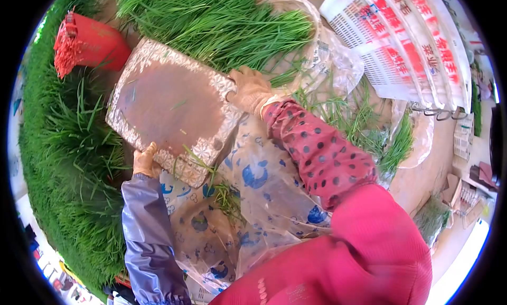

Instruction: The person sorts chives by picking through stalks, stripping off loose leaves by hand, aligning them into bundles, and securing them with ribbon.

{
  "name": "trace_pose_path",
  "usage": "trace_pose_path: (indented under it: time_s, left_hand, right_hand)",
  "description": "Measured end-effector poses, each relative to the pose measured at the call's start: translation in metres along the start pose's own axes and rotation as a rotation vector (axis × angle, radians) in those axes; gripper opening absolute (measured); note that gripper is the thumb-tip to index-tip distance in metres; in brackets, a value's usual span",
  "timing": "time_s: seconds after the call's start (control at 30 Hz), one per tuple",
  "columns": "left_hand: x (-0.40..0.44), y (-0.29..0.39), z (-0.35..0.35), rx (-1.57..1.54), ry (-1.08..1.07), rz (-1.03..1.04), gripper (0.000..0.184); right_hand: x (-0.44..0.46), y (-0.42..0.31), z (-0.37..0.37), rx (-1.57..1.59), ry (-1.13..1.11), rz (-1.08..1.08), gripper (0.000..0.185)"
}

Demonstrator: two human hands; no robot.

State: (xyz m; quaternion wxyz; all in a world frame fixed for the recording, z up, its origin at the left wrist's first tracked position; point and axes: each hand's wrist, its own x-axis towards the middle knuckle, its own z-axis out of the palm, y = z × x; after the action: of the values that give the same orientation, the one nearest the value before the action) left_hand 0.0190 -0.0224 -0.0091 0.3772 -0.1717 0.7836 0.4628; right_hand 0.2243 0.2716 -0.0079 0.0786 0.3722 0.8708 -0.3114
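Observation:
A worn rectangular board (pixel 174 102) with a brown middle and a pale floral border lies tilted before me, with a few loose green blades on it. My left hand (pixel 147 161), in a tan glove, grips its near left edge, thumb on top. At its right corner my right hand (pixel 249 89), gloved too, is closed over the edge; some fingers are hidden beneath. Just beyond the board lies a big pile of long green leafy stalks (pixel 211 30). A red container (pixel 103 44) filled with red strips rests on its side by the board's far left corner.
Dense green plants (pixel 68 162) stand along the left. A clear plastic sheet with blue prints (pixel 259 199) covers my lap. To the right lie a clear plastic bag (pixel 338 67), loose cut stalks (pixel 364 120) and white sacks with red print (pixel 406 41).

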Motion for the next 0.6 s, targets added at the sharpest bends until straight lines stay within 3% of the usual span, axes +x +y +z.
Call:
trace_pose_path:
  time_s: [0.07, 0.1, 0.17, 0.23, 0.27, 0.33, 0.4, 0.47, 0.53, 0.6]
  left_hand:
    - [0.048, -0.023, -0.021, -0.188, -0.223, -0.245, 0.023]
    - [0.018, -0.009, -0.002, -0.175, -0.120, -0.278, 0.029]
    - [0.053, -0.030, -0.007, -0.039, -0.153, -0.307, 0.030]
    - [0.076, -0.060, -0.019, -0.239, -0.230, -0.217, 0.028]
    - [0.106, -0.074, -0.040, -0.131, -0.232, -0.147, 0.027]
    - [0.114, -0.068, -0.040, -0.069, -0.196, -0.211, 0.029]
    - [0.180, -0.103, -0.096, 0.167, -0.410, 0.010, 0.030]
    - [0.195, -0.114, -0.116, 0.285, -0.484, 0.112, 0.031]
    - [0.165, -0.099, -0.103, 0.211, -0.381, 0.062, 0.043]
    - [0.148, -0.100, -0.093, 0.007, -0.376, -0.008, 0.040]
  right_hand:
    - [0.007, 0.010, -0.002, 0.259, -0.142, 0.193, 0.072]
    - [0.015, 0.026, 0.029, 0.526, -0.164, 0.285, 0.076]
    - [0.011, 0.024, 0.026, 0.637, -0.096, 0.275, 0.077]
    - [0.012, 0.023, 0.025, 0.660, -0.125, 0.310, 0.077]
    - [0.015, 0.019, 0.024, 0.696, -0.159, 0.323, 0.076]
    - [0.020, 0.011, 0.013, 0.625, -0.187, 0.305, 0.078]
    - [0.028, 0.018, 0.003, 0.593, -0.225, 0.306, 0.081]
    - [0.032, 0.046, -0.012, 0.573, -0.524, 0.017, 0.092]
    - [0.047, 0.086, -0.016, 0.340, -0.465, 0.018, 0.104]
    - [0.068, 0.134, -0.016, -0.177, -0.141, 0.144, 0.109]
